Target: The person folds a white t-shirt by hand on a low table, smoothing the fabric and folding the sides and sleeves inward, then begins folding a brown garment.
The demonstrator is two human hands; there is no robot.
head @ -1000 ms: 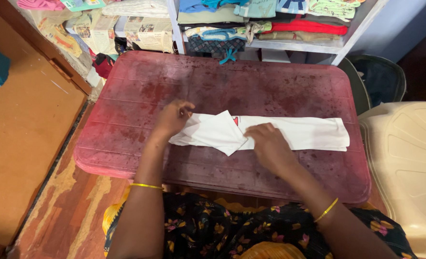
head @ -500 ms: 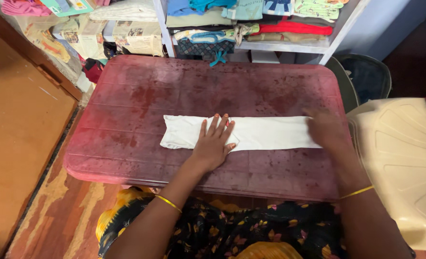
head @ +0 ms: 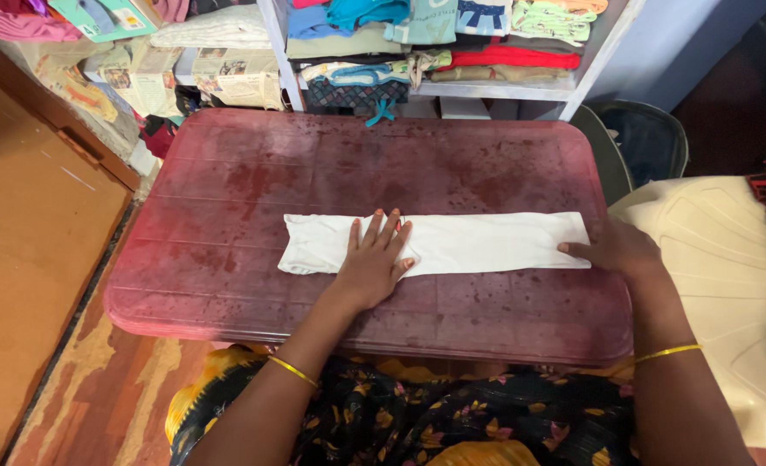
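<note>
White cloth (head: 478, 242) folded into a long flat strip, lying crosswise mid-table.
Left hand (head: 372, 261) flat on it left of centre, fingers spread, no grip; right hand (head: 614, 249) pins the right end, fingers flat, nothing held. Strip edges roughly straight, left end slightly rumpled. Red table (head: 227, 173) bare on all sides; cream chair (head: 719, 259) at right edge.

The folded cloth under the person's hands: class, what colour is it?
The folded cloth is plain white, clearest in the head view.
</note>
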